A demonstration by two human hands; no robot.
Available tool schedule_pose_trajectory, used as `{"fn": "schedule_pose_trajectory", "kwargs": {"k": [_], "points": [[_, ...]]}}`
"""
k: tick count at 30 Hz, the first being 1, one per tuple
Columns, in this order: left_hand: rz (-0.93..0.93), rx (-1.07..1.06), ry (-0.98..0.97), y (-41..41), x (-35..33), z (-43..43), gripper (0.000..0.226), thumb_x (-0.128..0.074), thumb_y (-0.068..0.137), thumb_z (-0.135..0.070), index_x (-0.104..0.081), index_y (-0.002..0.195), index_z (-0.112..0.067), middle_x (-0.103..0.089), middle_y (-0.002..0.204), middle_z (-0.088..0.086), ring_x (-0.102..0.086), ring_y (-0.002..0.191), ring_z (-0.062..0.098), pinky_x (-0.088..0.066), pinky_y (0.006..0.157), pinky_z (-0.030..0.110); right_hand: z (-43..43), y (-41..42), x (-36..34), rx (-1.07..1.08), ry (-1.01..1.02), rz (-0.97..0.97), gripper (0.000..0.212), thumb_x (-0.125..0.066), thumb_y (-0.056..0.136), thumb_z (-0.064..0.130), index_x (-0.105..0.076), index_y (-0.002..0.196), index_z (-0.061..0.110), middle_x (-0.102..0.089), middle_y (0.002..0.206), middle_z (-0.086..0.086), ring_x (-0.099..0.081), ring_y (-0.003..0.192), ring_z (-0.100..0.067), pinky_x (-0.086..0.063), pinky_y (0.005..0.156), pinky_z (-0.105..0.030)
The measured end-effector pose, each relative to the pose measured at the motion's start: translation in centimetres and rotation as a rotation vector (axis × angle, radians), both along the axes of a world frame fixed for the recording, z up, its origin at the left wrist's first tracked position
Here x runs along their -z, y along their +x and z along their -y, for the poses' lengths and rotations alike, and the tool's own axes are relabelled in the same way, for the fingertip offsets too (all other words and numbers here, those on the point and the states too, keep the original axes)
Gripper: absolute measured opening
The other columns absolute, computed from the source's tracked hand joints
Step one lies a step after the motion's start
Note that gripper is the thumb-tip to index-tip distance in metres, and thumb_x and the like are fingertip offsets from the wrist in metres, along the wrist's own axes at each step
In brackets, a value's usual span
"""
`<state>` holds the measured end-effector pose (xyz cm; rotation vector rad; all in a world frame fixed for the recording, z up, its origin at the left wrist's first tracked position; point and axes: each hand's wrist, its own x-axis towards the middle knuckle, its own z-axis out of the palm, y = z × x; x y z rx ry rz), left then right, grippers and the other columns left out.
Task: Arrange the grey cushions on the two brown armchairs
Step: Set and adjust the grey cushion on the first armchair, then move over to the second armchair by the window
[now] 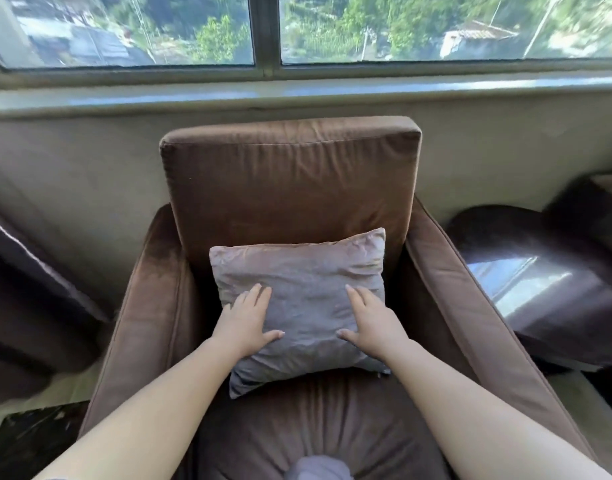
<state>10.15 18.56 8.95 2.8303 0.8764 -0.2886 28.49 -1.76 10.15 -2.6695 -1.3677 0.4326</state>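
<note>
Grey cushion [299,299], creased, faintly shiny

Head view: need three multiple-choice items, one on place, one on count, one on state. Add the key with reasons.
1. Where is the grey cushion?
A) on the windowsill
B) on the seat of the brown armchair, leaning on its backrest
C) on the floor

2. How many hands touch the cushion?
A) none
B) one
C) two

3. How do the fingers lie on it?
A) curled round a corner
B) straight, flat on the cover
C) pinching a zip

Key:
1 B: its lower edge sits on the seat and its top leans on the backrest.
2 C: the left hand and the right hand both rest on it.
3 B: the fingers lie extended on the fabric.
</note>
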Motion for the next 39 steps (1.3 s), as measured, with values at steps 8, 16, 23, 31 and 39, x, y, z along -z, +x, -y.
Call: {"fn": "schedule_pose_trajectory", "kwargs": {"k": [8,16,23,31,39], "points": [[0.072,-0.047,-0.133,-6.5,-8.3,12.4,0.097,-0.060,0.087,-0.063,-0.015,0.159,-0.017,-0.028,0.160,0.004,-0.034,0.144,0.025,-0.037,0.113,0.040,11.2,-7.0,-8.4,0.071,0.046,-0.093,0.085,-0.061,0.085,0.058,-0.024,0.151,0.020,-0.038,0.144,-0.013,-0.043,0.132,-0.033,-0.044,0.103,-0.046],[0.081,-0.084,-0.182,-10.5,-19.6,18.0,0.077,-0.062,0.089,-0.051,-0.031,0.150,-0.015,-0.042,0.144,0.007,-0.048,0.132,0.026,-0.043,0.105,0.039,16.3,-11.3,-18.4,0.048,0.022,-0.152,0.067,-0.064,0.085,0.050,-0.039,0.134,0.012,-0.045,0.129,-0.015,-0.054,0.118,-0.036,-0.048,0.097,-0.042],[-0.064,-0.110,-0.206,-16.0,-25.4,20.0,0.058,-0.061,0.084,-0.044,-0.049,0.131,-0.012,-0.055,0.129,0.009,-0.057,0.118,0.028,-0.048,0.095,0.036,17.4,-15.9,-24.1,0.000,-0.018,-0.196,0.064,-0.065,0.083,0.050,-0.040,0.128,0.012,-0.047,0.118,-0.009,-0.054,0.114,-0.031,-0.047,0.094,-0.039],[-0.090,0.038,-0.183,-13.9,-28.9,22.0,0.058,-0.058,0.084,-0.048,-0.050,0.129,-0.012,-0.060,0.129,0.006,-0.057,0.121,0.026,-0.048,0.098,0.038,21.0,-16.3,-28.8,0.114,-0.018,-0.191,0.057,-0.060,0.084,0.051,-0.043,0.124,0.015,-0.056,0.121,-0.009,-0.056,0.117,-0.029,-0.046,0.088,-0.038],[-0.025,0.338,-0.184,0.7,-31.3,36.0,0.047,-0.058,0.083,-0.048,-0.054,0.115,-0.014,-0.066,0.116,0.006,-0.062,0.114,0.027,-0.047,0.086,0.034,37.7,-8.3,-29.8,0.557,0.079,-0.215,0.061,-0.057,0.086,0.050,-0.042,0.133,0.014,-0.054,0.132,-0.007,-0.054,0.122,-0.028,-0.048,0.096,-0.044]]}}
